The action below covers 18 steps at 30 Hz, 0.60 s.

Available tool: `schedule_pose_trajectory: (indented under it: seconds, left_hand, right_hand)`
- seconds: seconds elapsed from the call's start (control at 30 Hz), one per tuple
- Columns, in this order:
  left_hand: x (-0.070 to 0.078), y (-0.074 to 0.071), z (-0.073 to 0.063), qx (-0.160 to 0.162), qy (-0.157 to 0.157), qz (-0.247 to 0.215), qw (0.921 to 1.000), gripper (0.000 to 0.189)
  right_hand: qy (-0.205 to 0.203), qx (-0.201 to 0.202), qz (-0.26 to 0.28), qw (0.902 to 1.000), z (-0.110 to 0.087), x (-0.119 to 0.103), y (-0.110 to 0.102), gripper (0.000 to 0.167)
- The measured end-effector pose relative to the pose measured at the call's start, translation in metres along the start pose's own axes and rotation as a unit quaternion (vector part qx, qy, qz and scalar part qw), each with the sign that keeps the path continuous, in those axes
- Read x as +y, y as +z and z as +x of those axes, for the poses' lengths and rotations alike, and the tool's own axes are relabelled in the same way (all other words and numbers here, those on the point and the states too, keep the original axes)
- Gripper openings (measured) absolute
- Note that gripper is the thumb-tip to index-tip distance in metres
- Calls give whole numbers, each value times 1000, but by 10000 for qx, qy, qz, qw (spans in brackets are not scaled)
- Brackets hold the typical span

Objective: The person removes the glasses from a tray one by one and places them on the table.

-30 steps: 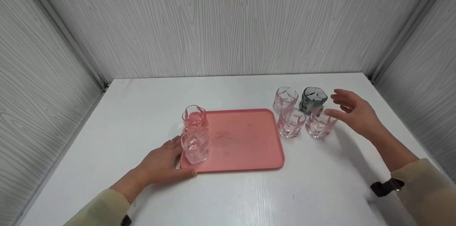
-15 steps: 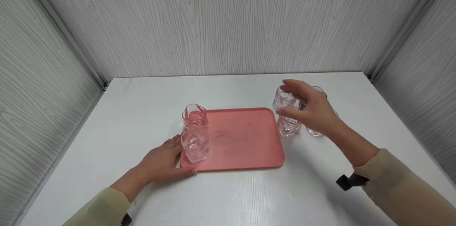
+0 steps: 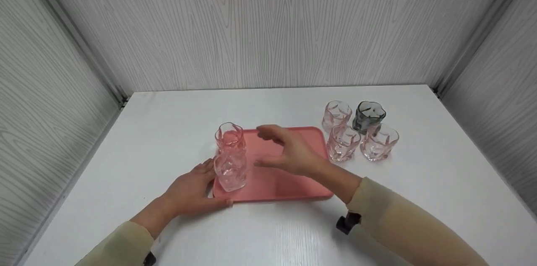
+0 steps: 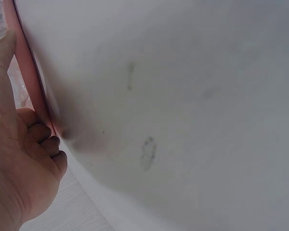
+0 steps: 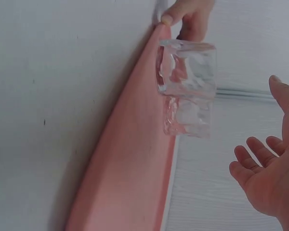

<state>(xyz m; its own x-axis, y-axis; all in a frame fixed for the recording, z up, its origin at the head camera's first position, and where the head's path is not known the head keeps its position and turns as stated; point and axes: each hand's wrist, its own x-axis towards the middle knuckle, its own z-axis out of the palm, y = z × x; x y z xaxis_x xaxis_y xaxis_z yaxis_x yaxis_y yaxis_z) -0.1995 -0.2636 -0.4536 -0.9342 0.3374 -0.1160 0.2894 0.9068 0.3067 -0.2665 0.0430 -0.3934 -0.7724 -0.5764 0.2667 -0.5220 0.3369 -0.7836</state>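
Observation:
My left hand [image 3: 186, 194] holds the front left corner of a pink tray [image 3: 277, 188], its thumb along the front edge and its fingers at the left side. On the tray's left end stand two faceted drinking glasses: a clear one [image 3: 230, 176] in front and another glass [image 3: 229, 136] behind it. Above the middle of the tray hovers my right hand [image 3: 295, 156], thumb and fingers spread, nothing between them. In the right wrist view the right hand [image 5: 274, 178] is apart from both glasses [image 5: 197, 67].
Right of the tray several more glasses stand close together: pale pink ones [image 3: 342, 144] and a dark grey one [image 3: 368, 118]. White panels [image 3: 268, 27] enclose the white table [image 3: 285, 232] at the back and sides.
My right hand has swept left from beside the glasses on the right to above the tray, holding nothing. The left hand, tray and glasses stay where they were.

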Motion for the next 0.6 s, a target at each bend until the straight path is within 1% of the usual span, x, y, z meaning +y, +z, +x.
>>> schedule_pose_trajectory:
  seconds: [0.1,0.2,0.3,0.47,0.6]
  left_hand:
    - [0,1,0,14,-2,-17,10000,115]
    - [0,0,-1,87,77,1,9999,114]
    - [-1,0,-1,162,163,3,9997,113]
    - [-1,1,-1,193,207,16,9996,113]
    - [-1,0,-1,235,219,19,9995,111]
  right_hand:
    - [118,-163,62,9998,5,1,18,79]
    - [268,-284,197,9990,9,3,35,80]
    - [538,-417,316,9972,12,3,50,82]
    - [973,-475,519,9928,16,2,70,90]
    - [1136,-441,533,9911,19,1,80,91]
